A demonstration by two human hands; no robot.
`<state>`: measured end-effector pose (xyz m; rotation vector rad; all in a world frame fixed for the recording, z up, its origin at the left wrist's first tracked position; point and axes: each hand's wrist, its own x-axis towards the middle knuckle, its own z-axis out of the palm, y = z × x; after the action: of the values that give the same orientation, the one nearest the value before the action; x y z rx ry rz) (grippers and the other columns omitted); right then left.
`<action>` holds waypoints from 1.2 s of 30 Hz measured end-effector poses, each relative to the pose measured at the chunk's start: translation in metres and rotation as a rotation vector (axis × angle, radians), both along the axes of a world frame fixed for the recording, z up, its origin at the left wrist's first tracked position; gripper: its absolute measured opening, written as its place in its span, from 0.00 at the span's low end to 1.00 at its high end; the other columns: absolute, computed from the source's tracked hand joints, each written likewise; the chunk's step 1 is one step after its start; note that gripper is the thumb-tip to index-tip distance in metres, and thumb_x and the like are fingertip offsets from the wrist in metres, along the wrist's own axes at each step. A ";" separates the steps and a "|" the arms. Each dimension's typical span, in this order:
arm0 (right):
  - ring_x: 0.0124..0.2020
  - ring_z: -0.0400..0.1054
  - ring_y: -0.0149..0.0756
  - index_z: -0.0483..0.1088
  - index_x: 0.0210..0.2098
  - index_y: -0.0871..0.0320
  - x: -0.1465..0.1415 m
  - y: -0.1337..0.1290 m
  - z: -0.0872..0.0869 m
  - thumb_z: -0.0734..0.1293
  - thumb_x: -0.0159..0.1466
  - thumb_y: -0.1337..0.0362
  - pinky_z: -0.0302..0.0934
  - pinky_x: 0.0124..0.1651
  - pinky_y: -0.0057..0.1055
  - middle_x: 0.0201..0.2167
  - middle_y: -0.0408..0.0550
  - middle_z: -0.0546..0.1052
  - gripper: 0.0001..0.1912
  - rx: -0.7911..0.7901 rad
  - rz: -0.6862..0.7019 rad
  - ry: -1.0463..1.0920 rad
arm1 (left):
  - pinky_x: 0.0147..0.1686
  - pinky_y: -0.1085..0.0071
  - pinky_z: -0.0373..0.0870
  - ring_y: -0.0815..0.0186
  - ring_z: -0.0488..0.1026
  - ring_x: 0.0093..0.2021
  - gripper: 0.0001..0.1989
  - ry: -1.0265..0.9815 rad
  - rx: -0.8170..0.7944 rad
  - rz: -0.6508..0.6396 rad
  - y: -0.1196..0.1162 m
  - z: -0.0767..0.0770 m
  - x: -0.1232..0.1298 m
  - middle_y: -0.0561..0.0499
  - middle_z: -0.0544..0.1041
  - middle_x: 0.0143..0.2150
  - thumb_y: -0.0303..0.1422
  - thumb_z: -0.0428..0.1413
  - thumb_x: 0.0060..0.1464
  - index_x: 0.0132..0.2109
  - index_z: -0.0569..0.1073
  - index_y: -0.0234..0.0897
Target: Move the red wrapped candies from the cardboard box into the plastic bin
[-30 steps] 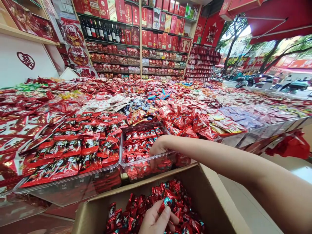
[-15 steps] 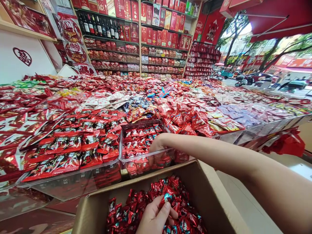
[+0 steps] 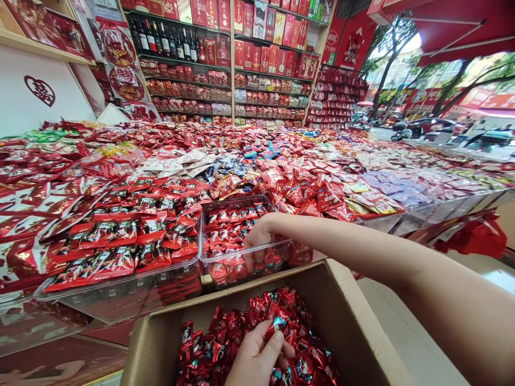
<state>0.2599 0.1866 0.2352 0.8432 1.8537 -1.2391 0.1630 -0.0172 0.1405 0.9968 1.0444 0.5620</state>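
Note:
My left hand (image 3: 257, 354) is inside a cardboard box (image 3: 358, 316), closed on a red and blue foil-wrapped candy (image 3: 278, 323) between thumb and fingers. Many loose red-wrapped candies (image 3: 219, 335) lie around it. My right hand (image 3: 258, 241) reaches down into a clear plastic bin (image 3: 225, 259) just beyond the box. Its bent fingers show dimly through the bin's front wall, among red-wrapped candies (image 3: 219, 236) lined up in rows. What those fingertips grip is hidden.
Left of the bin, a wider clear tray holds red and black packets (image 3: 116, 241). Red triangular packets (image 3: 298, 187) are piled behind the bin at right. Heaps of sweets spread back toward shelves with bottles (image 3: 164, 40) and red boxes. The street lies beyond at right.
The view has shifted slightly. My right hand has moved a little within the bin, while my left hand keeps its hold on the candy.

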 end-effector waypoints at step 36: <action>0.33 0.66 0.38 0.72 0.35 0.67 0.013 -0.053 0.057 0.57 0.55 0.71 0.54 0.31 0.28 0.33 0.57 0.74 0.14 1.062 0.045 -0.065 | 0.22 0.73 0.57 0.65 0.69 0.29 0.21 -0.167 0.018 0.329 0.008 0.035 -0.017 0.49 0.76 0.30 0.44 0.49 0.49 0.44 0.68 0.35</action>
<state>0.2727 0.1333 0.2926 1.3237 2.4309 -0.0913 0.1464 -0.0092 0.1758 0.7818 1.0605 0.9101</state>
